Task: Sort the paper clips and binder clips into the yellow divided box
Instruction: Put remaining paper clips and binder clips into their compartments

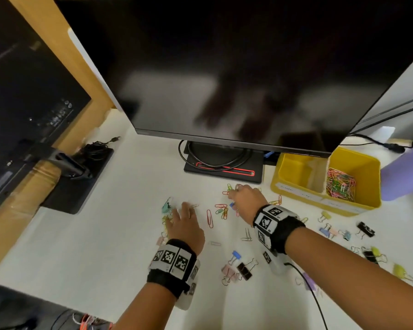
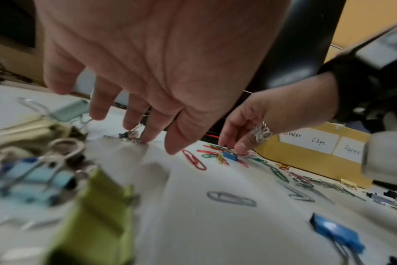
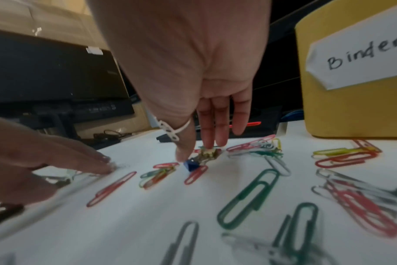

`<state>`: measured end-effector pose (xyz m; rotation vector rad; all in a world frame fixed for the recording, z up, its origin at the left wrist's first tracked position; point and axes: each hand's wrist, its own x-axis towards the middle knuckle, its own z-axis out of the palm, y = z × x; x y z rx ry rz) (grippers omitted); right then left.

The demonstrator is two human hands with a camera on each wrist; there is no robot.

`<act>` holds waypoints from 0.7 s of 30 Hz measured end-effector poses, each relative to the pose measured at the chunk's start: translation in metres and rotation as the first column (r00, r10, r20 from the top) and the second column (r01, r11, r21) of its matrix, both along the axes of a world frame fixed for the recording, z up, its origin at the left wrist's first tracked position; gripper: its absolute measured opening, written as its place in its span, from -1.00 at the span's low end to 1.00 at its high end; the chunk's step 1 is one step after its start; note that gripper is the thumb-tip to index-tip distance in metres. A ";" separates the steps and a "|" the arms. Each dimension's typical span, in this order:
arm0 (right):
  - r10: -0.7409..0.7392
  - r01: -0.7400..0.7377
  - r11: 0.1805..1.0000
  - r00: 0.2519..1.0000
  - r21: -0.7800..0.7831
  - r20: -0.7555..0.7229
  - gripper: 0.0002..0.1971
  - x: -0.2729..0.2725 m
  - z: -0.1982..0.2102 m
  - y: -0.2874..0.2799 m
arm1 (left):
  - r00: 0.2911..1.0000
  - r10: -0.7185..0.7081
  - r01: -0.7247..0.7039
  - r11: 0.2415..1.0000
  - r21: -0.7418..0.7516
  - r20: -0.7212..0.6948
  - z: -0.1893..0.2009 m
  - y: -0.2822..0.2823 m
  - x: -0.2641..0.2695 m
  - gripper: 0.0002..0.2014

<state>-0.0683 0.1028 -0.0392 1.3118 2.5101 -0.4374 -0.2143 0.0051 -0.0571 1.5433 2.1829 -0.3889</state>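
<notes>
A dark monitor (image 1: 236,67) stands at the back edge of the white desk (image 1: 105,246), its black base (image 1: 224,166) holding a looped cable (image 1: 215,158) (a red outline marks the base). A second screen (image 1: 22,103) leans by the left edge on a black stand (image 1: 76,177). A lilac cylinder (image 1: 401,177) sits at the right edge.

Coloured paper clips (image 1: 221,210) and binder clips (image 1: 244,270) lie scattered on the white table; the yellow divided box (image 1: 296,186) holds paper clips in its right compartment, the left apparently bare.
</notes>
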 end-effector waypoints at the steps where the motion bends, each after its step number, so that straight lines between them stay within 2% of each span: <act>1: 0.010 -0.010 1.000 1.000 -0.025 0.015 -0.69 -0.002 -0.004 0.002 | 1.000 0.017 -0.017 1.000 -0.001 0.012 -0.002 -0.005 -0.002 -0.40; 4: 0.016 -0.015 0.997 1.000 -0.077 0.017 -0.70 -0.005 -0.009 0.005 | 0.996 0.037 -0.038 0.999 0.003 0.086 -0.003 -0.019 -0.008 -0.39; 7: 0.021 -0.020 0.994 1.000 -0.107 0.009 -0.74 -0.006 -0.008 0.007 | 0.987 0.018 -0.032 0.996 0.085 0.159 0.005 -0.027 -0.003 -0.39; 11: 0.082 -0.077 0.989 0.996 -0.125 0.034 -0.70 -0.007 -0.005 0.006 | 0.977 -0.131 0.101 0.979 0.178 0.167 0.014 -0.023 0.012 -0.44; 14: 0.140 -0.133 0.982 0.989 -0.137 0.040 -0.69 -0.005 -0.001 0.003 | 0.961 -0.192 0.169 0.977 0.127 0.197 0.008 -0.014 0.022 -0.44; 17: 0.095 -0.105 0.980 0.993 -0.169 -0.071 -0.78 0.000 0.005 0.000 | 0.959 -0.192 0.182 0.981 0.066 0.210 0.005 -0.015 0.029 -0.45; 21: -0.017 -0.022 0.981 0.980 -0.192 -0.201 -0.82 0.022 0.010 -0.006 | 0.974 -0.153 0.125 0.977 0.170 0.166 0.004 -0.028 0.028 -0.48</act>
